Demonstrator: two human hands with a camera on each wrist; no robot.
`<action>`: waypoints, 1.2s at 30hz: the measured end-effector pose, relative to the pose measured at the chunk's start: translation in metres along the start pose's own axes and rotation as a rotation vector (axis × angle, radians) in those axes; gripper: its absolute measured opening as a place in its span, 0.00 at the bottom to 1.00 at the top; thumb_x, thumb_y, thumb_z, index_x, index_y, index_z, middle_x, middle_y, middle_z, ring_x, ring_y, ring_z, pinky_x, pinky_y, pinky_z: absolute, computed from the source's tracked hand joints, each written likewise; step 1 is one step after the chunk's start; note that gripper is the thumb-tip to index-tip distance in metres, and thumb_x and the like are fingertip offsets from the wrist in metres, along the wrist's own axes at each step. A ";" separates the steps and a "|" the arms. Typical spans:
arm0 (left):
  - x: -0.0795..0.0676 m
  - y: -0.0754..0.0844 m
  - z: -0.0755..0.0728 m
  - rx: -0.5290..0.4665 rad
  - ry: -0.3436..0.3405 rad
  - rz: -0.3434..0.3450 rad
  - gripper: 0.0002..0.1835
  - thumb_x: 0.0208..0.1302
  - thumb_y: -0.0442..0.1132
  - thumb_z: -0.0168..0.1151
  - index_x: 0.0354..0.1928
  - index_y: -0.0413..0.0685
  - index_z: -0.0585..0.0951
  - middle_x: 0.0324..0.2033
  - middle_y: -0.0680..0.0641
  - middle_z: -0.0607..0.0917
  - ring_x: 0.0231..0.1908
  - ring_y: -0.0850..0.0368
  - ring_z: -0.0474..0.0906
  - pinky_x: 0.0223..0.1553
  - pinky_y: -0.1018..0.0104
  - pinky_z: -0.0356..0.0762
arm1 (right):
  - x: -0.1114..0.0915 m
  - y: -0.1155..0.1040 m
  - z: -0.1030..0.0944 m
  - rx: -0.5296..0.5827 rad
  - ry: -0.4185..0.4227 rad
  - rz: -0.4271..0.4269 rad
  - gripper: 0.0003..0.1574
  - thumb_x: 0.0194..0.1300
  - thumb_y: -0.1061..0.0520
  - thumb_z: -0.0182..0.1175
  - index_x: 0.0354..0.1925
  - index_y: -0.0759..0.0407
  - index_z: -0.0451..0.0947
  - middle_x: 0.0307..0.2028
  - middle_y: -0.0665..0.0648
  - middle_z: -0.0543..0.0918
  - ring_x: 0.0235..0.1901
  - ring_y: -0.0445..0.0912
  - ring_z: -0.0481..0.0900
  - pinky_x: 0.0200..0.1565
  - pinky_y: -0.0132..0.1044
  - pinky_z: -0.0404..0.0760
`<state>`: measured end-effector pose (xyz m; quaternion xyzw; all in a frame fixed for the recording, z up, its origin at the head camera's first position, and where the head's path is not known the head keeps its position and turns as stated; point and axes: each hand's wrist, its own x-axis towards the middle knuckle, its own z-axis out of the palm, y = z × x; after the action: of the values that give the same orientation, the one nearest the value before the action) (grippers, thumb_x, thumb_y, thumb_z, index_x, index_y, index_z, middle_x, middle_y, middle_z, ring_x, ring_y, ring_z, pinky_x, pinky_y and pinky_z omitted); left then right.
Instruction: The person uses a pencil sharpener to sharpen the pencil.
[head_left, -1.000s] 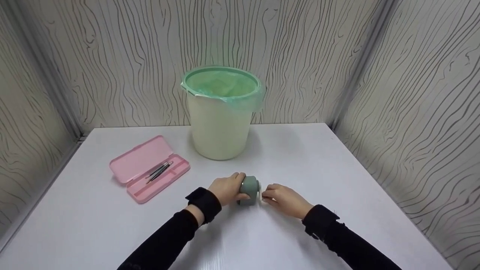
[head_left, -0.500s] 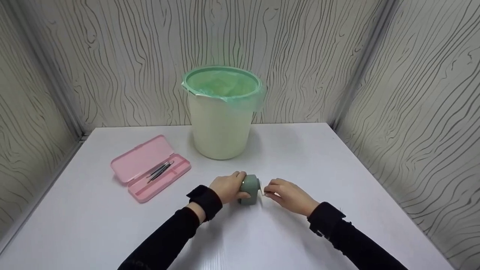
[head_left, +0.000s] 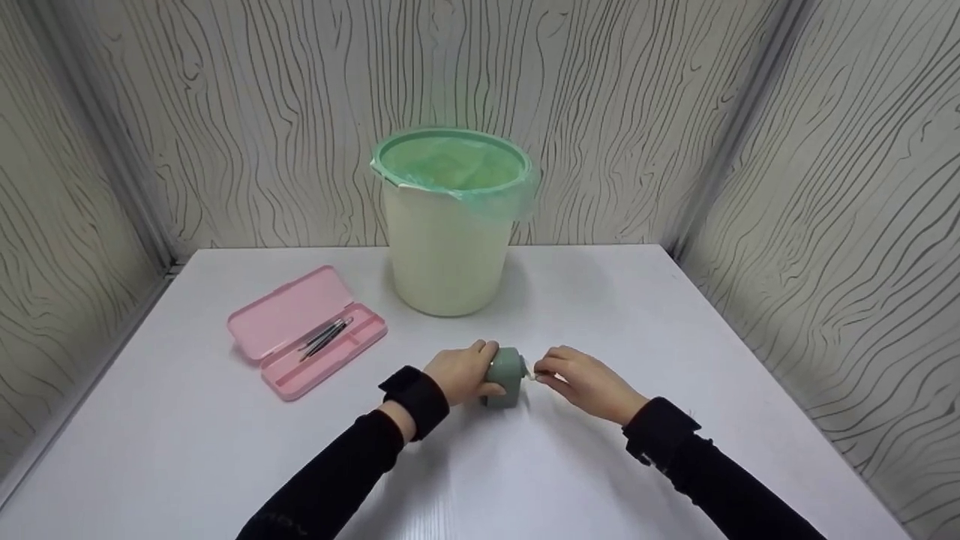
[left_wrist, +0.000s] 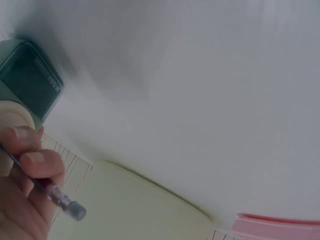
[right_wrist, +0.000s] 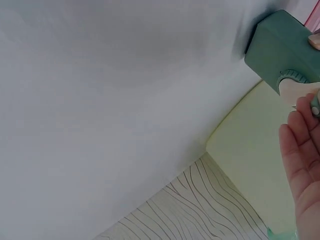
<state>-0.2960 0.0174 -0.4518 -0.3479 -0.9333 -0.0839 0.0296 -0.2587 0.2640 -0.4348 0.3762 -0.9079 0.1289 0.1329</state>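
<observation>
A green crank pencil sharpener rests on the white table, gripped from its left side by my left hand. In the left wrist view a pencil runs past my curled fingers to the sharpener's cream round front, its grey eraser end pointing outward; its tip is hidden. My right hand pinches the small cream crank on the sharpener's right side. A dark see-through window shows on the sharpener's body.
An open pink pencil case with several pencils lies at the left. Behind the sharpener stands a pale bin with a green liner over its rim. Wood-patterned panels enclose the table.
My right hand has moved slightly up and away from me, swinging the crank round from its downward position. The left hand keeps its grip on the sharpener. The head view has shifted slightly.
</observation>
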 end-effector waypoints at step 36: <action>0.000 -0.001 0.004 0.031 0.060 0.066 0.35 0.68 0.61 0.63 0.64 0.43 0.70 0.45 0.46 0.82 0.32 0.55 0.84 0.34 0.60 0.85 | 0.045 0.012 -0.011 -0.147 -0.034 0.145 0.08 0.67 0.60 0.67 0.42 0.59 0.91 0.33 0.55 0.88 0.34 0.48 0.86 0.38 0.39 0.85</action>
<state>-0.2965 0.0175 -0.4555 -0.3753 -0.9212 -0.0788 0.0657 -0.2963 0.2473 -0.4108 0.3007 -0.9419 0.0647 0.1351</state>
